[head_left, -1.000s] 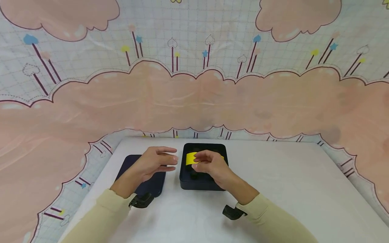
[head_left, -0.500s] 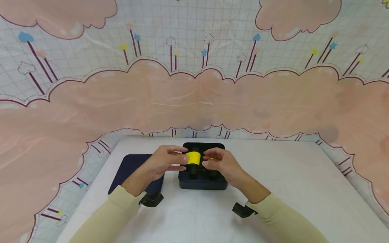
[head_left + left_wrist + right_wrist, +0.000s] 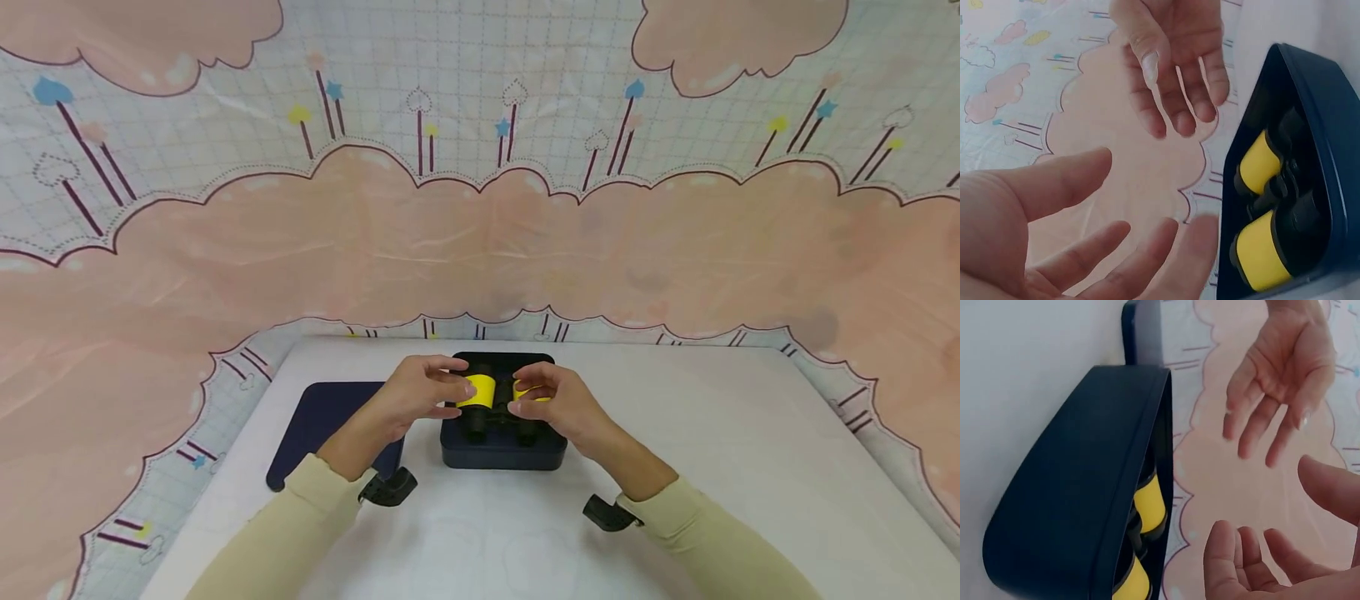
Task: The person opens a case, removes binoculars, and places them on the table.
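A pair of black-and-yellow binoculars (image 3: 477,393) lies in an open dark navy box (image 3: 502,456) near the table's far side. Over the box's left edge hovers my left hand (image 3: 415,393), fingers extended and apart from the binoculars in the left wrist view. Above the right barrel is my right hand (image 3: 562,410), fingers loosely bent, partly hiding that barrel in the head view. Both wrist views show the hands facing each other above the box with nothing held. Binoculars (image 3: 1150,503) sit inside the box (image 3: 1066,487) in the right wrist view.
The dark navy lid (image 3: 330,421) lies flat on the white table (image 3: 712,467), left of the box and partly under my left forearm. A cartoon-printed cloth (image 3: 525,250) hangs behind the table and down its sides.
My left hand has moved right, from beside the box to over its left edge. My right hand has shifted right, uncovering the middle of the binoculars.
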`<state>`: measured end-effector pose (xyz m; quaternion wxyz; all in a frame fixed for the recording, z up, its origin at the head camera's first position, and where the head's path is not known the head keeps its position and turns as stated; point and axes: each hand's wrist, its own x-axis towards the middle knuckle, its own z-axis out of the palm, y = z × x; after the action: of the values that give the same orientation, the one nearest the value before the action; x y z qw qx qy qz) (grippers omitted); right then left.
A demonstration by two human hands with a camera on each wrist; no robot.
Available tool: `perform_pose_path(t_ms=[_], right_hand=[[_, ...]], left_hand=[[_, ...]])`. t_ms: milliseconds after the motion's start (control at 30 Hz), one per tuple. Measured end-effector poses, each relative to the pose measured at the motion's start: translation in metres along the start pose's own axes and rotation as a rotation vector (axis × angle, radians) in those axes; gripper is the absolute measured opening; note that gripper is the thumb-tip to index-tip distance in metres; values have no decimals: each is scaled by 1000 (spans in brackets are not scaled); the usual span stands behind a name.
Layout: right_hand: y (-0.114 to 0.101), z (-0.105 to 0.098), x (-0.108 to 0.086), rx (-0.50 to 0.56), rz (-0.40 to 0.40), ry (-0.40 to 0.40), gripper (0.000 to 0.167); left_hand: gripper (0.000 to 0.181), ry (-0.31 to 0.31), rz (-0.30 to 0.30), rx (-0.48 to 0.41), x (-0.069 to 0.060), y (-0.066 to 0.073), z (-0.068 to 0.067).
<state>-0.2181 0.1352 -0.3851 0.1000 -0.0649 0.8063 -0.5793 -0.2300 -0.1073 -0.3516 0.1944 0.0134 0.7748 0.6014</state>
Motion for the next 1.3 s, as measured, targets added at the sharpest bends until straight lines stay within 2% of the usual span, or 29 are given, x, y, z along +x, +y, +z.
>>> perform_pose_path(t_ms=[233,333,400,533,733,900,1067,1300], right_hand=[[7,6,11,-227,-78,17,55],[11,10,15,-378,-141,15,62],[13,14,18,-508,-178,19,67],[16,22,23,-762,-224,30,78],[20,34,31,-1040,-291,37,88],[26,40,39,-1134,-294,28,91],[32,39,44,-1180,-264,16,91],[34,36,52,-1188,-225,-34,94]], left_hand=[[63,135,-17,149,8,-17,-6],[68,169,-42,191,12,-26,-9],[72,165,-63,195,16,-33,-10],[75,112,-113,149,21,-43,-10],[66,66,-145,58,26,-57,-9],[59,61,-154,34,27,-66,-9],[60,42,-161,28,29,-66,-9],[61,45,-169,28,29,-65,-9]])
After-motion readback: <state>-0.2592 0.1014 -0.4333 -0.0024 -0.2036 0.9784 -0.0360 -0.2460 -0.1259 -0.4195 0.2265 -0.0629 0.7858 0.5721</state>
